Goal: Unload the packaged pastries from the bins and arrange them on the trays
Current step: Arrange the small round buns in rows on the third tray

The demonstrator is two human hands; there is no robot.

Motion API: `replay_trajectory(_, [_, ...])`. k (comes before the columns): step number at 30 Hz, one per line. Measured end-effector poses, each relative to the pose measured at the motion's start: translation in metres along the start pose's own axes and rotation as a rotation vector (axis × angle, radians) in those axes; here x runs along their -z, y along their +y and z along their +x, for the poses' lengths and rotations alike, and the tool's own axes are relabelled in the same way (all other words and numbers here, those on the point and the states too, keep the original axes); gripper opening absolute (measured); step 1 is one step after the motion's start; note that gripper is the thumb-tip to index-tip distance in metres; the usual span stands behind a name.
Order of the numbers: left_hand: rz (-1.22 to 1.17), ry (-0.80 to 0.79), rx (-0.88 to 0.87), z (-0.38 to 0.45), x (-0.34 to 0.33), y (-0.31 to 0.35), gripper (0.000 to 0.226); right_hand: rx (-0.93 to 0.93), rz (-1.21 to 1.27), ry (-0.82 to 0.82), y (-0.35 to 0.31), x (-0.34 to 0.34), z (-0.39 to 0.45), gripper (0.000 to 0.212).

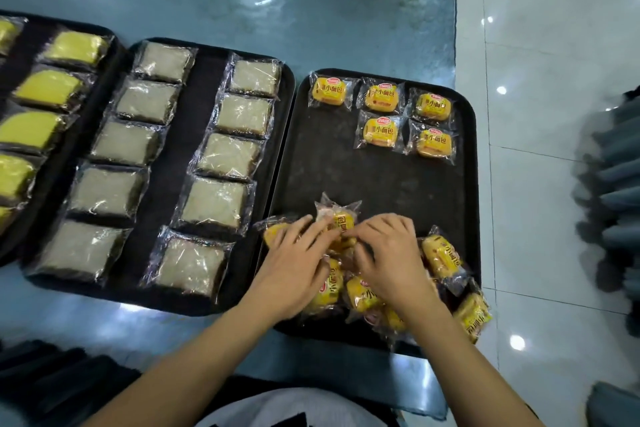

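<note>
A blue glossy mat (311, 10) covers the floor, and three black trays lie on it side by side. The right tray (346, 166) serves as the landmark. Just left of it, edges nearly touching, sits the middle tray (204, 107), filled with two columns of pale wrapped cakes (225, 156). Left of that again, partly out of view, the far-left tray (104, 45) carries yellow wrapped cakes (48, 88).

On the right tray's far right corner, five small yellow bread packets (381, 130) lie flat in tidy rows, three in the back row and two in front of them. Along the tray's near edge lies a loose heap of the same packets (443, 256), some tilted, one (472, 315) hanging over the near right rim.

Both forearms reach in from the near side, over the heap. The left hand (294, 267) lies palm down on the heap's left part, fingers curled. The right hand (388, 253) lies palm down just beside it, fingers bent. Their fingertips meet on one raised packet (341, 218) at the heap's far side, and each grip is pinched closed on its clear wrapper.

A white garment (277, 406) shows at the bottom edge.
</note>
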State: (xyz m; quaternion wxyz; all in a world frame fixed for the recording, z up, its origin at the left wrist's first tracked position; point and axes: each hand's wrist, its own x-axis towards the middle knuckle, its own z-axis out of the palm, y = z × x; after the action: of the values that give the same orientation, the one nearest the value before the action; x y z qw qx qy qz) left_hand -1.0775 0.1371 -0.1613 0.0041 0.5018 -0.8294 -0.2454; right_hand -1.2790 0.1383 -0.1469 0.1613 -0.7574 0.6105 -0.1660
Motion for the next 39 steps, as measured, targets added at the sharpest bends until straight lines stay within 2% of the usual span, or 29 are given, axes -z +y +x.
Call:
replay_trajectory(4, [0.046,-0.042,0.068,0.015,0.002,-0.002,0.055,-0.035,-0.164,-0.160,-0.005,-0.007,-0.014,0.035])
replay_trajectory(7, [0.048,-0.036,0.117,0.020,0.001,-0.001,0.056,-0.112,-0.209,-0.184,-0.010,-0.009,-0.012,0.042])
replay_trajectory(13, [0.045,0.021,0.232,0.023,-0.002,-0.005,0.055,-0.203,-0.232,-0.353,-0.008,-0.008,0.010,0.057])
replay_trajectory(21, [0.074,-0.003,0.281,0.046,0.000,-0.018,0.059,-0.132,-0.276,-0.380,-0.006,-0.016,0.056,0.053])
replay_trajectory(26, [0.120,-0.013,0.236,0.064,0.002,-0.028,0.060,-0.161,-0.172,-0.386,-0.013,-0.027,0.059,0.051])
replay_trajectory(29, [0.135,0.023,0.211,0.080,0.008,-0.047,0.057,-0.081,-0.122,-0.438,-0.022,-0.036,0.056,0.055])
replay_trajectory(31, [0.160,0.054,0.212,0.093,0.016,-0.057,0.052,-0.009,-0.070,-0.459,-0.024,-0.039,0.062,0.045])
replay_trajectory(33, [0.176,0.053,0.223,0.104,0.022,-0.060,0.051,-0.014,0.007,-0.395,-0.018,-0.036,0.074,0.033])
replay_trajectory(35, [0.181,0.043,0.217,0.112,0.023,-0.059,0.053,-0.104,0.040,-0.257,-0.004,-0.027,0.086,0.026])
replay_trajectory(37, [0.181,0.038,0.205,0.118,0.024,-0.058,0.058,-0.158,0.032,-0.138,0.012,-0.019,0.097,0.022])
replay_trajectory(39, [0.170,0.029,0.196,0.123,0.026,-0.062,0.069,-0.120,-0.021,-0.106,0.025,-0.015,0.107,0.025])
